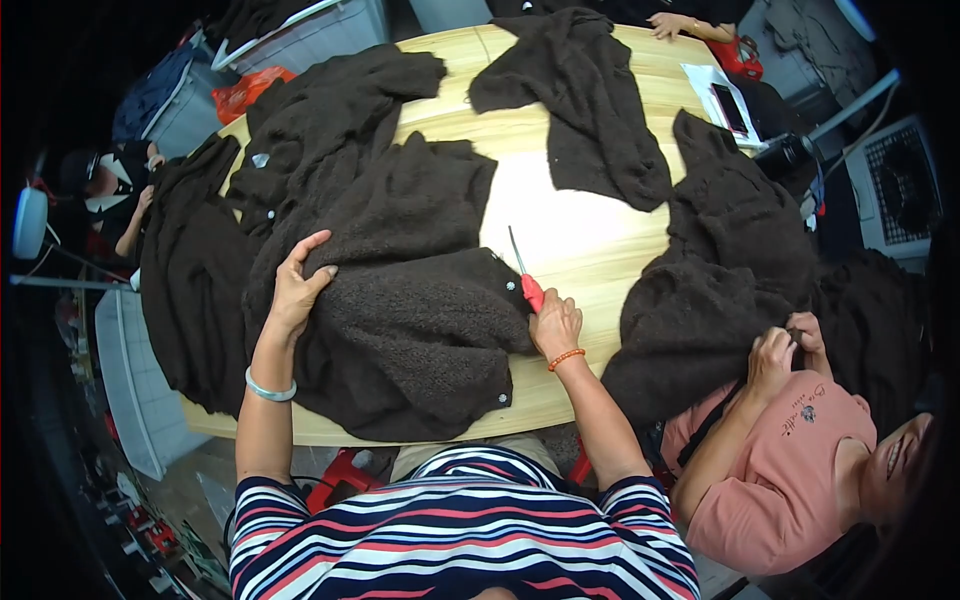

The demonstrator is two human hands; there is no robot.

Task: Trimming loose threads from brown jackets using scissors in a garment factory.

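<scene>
A dark brown knitted garment (410,300) lies spread before me, with small shiny round buttons (510,286) along its right edge. My left hand (297,290) rests on its left part, thumb and forefinger stretched apart; the other fingers are partly hidden. In my right hand (556,325), beside the garment's right edge, is a red-handled tool (532,290) with a thin dark metal shaft pointing up and away. The fingers are wrapped round its handle. The shape of its tip is too small to make out.
More brown knitwear lies across the pale wooden table (600,240), including a piece (590,110) at the far side. At right, a person in a pink shirt (780,470) handles another garment (720,260). A phone (728,108) lies far right. Grey bins (130,380) stand at left.
</scene>
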